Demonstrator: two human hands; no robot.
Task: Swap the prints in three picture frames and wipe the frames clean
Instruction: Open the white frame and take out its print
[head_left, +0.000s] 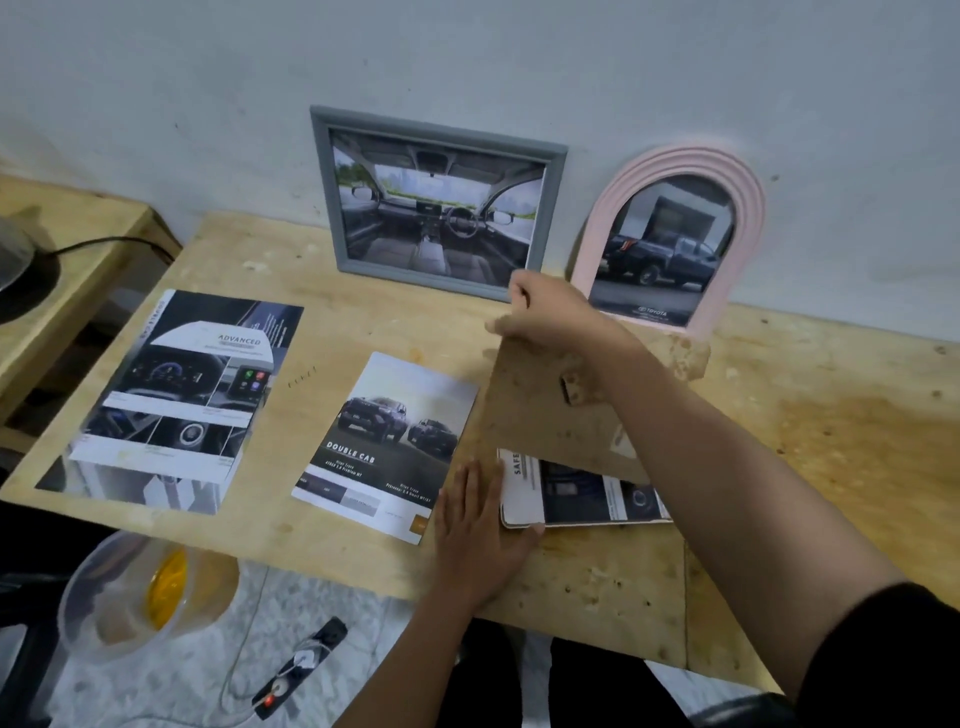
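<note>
Pinching the backing board (540, 415) by its top corner with the right grip (545, 312), tilted up to bare the print (592, 491) beneath (probably seated in the flat-lying frame (597, 521)). Pressing down with the left grip (478, 525), fingers straight, to pin that frame against the bench (805, 415).

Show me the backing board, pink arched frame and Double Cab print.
backing board (540, 415): head view, bare brown face.
pink arched frame (749, 208): head view, right side of arch.
Double Cab print (395, 415): head view, pictured trucks.
</note>
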